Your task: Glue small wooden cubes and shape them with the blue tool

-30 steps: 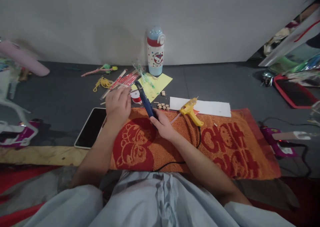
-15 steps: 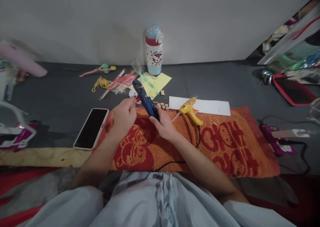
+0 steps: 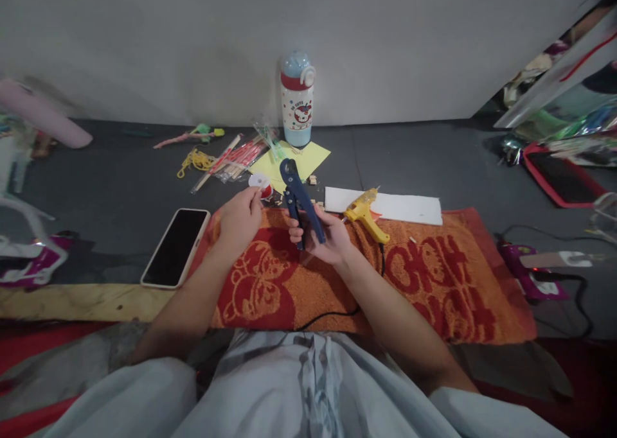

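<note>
Head view: right hand (image 3: 332,239) is wrapped round the blue cutter (image 3: 301,197), head aimed away, probably so the handles sit in the palm. Left hand (image 3: 241,216) is pinched closed nearby, can't tell on what. Glue gun (image 3: 361,208) sits just right of the right hand, nozzle over the board (image 3: 409,208), likely sparing the towel (image 3: 270,290). Phone (image 3: 176,248) crowds the left hand's outer side; bare counter (image 3: 395,155) opens beyond the right.

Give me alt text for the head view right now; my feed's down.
The right hand grips a dark blue two-handled tool above an orange-and-red towel; the left hand is near a spool, and whether it holds anything is unclear. A yellow glue gun lies to the right, a phone to the left.
</note>
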Motion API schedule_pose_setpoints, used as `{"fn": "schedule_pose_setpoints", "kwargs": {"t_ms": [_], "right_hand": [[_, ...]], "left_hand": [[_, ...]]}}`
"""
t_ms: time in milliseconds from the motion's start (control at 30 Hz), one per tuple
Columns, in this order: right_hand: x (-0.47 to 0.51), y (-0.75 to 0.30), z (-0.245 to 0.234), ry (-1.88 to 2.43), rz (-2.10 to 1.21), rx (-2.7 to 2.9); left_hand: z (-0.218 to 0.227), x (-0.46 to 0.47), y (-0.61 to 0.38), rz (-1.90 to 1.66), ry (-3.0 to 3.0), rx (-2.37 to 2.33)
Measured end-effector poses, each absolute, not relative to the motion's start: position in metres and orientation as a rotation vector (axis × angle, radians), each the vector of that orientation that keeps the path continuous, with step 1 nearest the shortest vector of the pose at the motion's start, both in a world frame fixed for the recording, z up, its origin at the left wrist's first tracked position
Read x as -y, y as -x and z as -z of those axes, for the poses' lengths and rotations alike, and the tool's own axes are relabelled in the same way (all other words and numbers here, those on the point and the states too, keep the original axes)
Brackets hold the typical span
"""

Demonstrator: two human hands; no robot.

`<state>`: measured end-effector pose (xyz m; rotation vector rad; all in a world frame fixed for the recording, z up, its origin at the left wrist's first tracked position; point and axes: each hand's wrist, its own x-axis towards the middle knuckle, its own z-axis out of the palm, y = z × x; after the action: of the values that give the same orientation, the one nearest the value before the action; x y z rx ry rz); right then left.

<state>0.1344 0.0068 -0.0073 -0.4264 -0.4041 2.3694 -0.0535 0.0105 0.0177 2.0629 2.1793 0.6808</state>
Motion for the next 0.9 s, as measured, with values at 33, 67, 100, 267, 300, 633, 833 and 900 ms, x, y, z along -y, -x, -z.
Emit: {"fn": "schedule_pose_setpoints", "kwargs": {"t_ms": [33, 67, 100, 267, 300, 633, 833, 900], "right_hand": [[-0.008, -0.137, 0.005, 0.362, -2.394, 0.312], [-0.009, -0.139, 0.004, 0.316, -2.406, 0.243], [-0.009, -0.14, 0.004, 0.283, -2.406, 0.191], [-0.009, -0.142, 0.005, 0.263, -2.394, 0.175], [-0.009, -0.142, 0.004, 0.279, -2.392, 0.21], [-0.006, -0.138, 0.006, 0.965, -1.927, 1.084], [0.001, -0.133, 0.01, 1.041, -1.498, 1.595], [0.001, -0.132, 0.011, 1.028, -1.444, 1.663]], "left_hand": [[-0.018, -0.01, 0.052, -0.654, -2.061, -2.185], [-0.018, -0.01, 0.052, -0.628, -2.061, -2.189], [-0.019, -0.01, 0.051, -0.605, -2.062, -2.195], [-0.018, -0.01, 0.048, -0.521, -2.071, -2.23], [-0.017, -0.011, 0.048, -0.52, -2.069, -2.235], [-0.012, -0.015, 0.061, -0.819, -2.036, -2.146], [-0.013, -0.017, 0.067, -0.815, -1.976, -2.122], [-0.013, -0.017, 0.066, -0.821, -1.985, -2.127]]}}
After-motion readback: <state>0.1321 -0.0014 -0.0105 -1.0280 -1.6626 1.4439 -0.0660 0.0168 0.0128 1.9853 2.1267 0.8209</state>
